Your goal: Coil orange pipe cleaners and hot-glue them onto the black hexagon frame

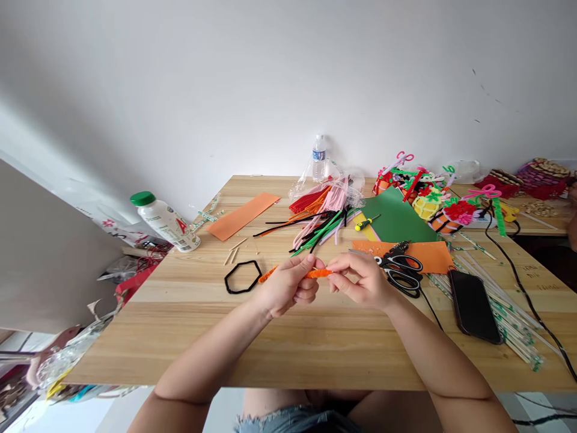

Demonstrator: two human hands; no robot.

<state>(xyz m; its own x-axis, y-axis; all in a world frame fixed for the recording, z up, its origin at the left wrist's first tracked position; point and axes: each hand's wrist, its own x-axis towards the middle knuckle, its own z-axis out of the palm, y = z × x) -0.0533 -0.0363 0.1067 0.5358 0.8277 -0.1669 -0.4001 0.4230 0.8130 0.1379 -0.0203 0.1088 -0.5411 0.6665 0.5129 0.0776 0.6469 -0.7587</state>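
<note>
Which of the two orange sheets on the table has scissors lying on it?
The right orange sheet, just in front of the green sheet: scissors lie partly across it. The left orange sheet has none.

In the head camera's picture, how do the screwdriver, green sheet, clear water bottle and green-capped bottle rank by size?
Largest to smallest:
1. Green sheet
2. Green-capped bottle
3. Clear water bottle
4. Screwdriver

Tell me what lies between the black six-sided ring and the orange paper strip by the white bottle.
A few short wooden sticks lie between the black ring and the orange strip, as the head view shows.
</note>
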